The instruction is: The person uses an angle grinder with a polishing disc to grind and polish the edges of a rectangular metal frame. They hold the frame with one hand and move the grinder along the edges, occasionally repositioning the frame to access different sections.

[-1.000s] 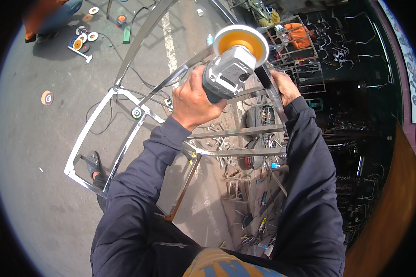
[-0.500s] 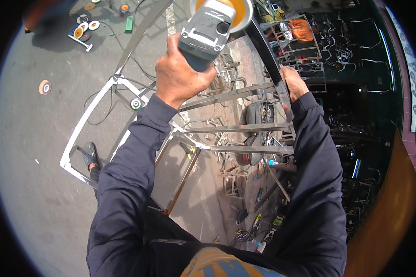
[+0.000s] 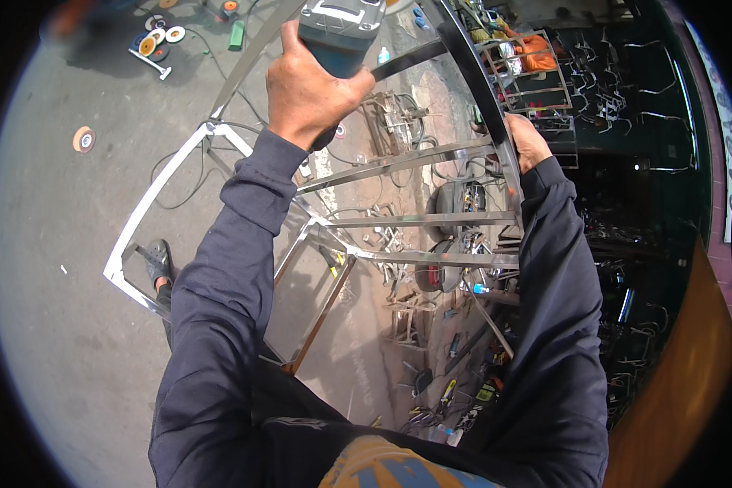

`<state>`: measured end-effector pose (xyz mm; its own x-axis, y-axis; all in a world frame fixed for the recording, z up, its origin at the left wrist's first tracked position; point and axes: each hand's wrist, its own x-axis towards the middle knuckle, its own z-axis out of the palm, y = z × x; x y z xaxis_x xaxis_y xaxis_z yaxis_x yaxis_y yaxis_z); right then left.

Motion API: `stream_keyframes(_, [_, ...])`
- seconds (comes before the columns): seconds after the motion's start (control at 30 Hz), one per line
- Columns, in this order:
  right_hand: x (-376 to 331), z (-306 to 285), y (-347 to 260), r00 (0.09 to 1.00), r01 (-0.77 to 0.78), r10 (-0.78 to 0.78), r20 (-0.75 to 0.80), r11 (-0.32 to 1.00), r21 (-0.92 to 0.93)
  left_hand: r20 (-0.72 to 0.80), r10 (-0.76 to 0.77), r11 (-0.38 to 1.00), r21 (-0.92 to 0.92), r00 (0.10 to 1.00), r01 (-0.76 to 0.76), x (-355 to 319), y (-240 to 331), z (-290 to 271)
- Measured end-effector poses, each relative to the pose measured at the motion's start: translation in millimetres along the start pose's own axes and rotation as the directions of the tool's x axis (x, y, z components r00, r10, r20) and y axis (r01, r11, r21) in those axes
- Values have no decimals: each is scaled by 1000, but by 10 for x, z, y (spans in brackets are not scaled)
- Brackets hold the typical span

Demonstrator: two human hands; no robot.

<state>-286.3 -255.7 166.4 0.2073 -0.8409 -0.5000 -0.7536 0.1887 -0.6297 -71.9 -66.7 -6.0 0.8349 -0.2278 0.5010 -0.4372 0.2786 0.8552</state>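
My left hand [image 3: 311,96] is closed round the body of a dark grey angle grinder [image 3: 342,37] at the top of the view. Its disc is mostly cut off by the upper edge; only a sliver of pale rim shows. My right hand [image 3: 530,145] grips the right-hand bar of a welded metal frame [image 3: 485,89], with the fingers partly hidden behind the bar. Square-tube crosspieces [image 3: 423,220] run leftward from that bar to a bright, bent part of the frame [image 3: 156,191], which stands over the pavement.
Several abrasive discs [image 3: 148,45] lie on the pavement at upper left, with another disc [image 3: 84,139] apart from them. A cable [image 3: 189,193] trails under the frame. Metal scraps and tools [image 3: 447,394] lie below. Small metal racks [image 3: 537,77] and a dark shopfront stand to the right.
The grinder has moved up and slightly left with my left hand, taking its yellow disc mostly out of view. My right hand keeps its grip on the frame.
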Motion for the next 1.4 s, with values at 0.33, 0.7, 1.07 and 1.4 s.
stream_keyframes(0.33, [-81, 36, -1, 998, 26, -28, -57, 999, -48, 268, 5, 994, 105, 963, -34, -418, 285, -19])
stream_keyframes(0.7, [-21, -24, -7, 992, 120, -123, 0, 967, -225, 218, -19, 993, 117, 976, -7, -182, 212, -111])
stream_keyframes(1.07, [-40, -28, -42, 979, 200, -198, 53, 862, -467, 84, 24, 993, 114, 996, -33, -17, 98, -162])
stream_keyframes(1.4, [24, -63, 37, 993, 115, -108, 52, 979, -165, 316, -22, 993, 119, 949, -16, -673, 443, -14])
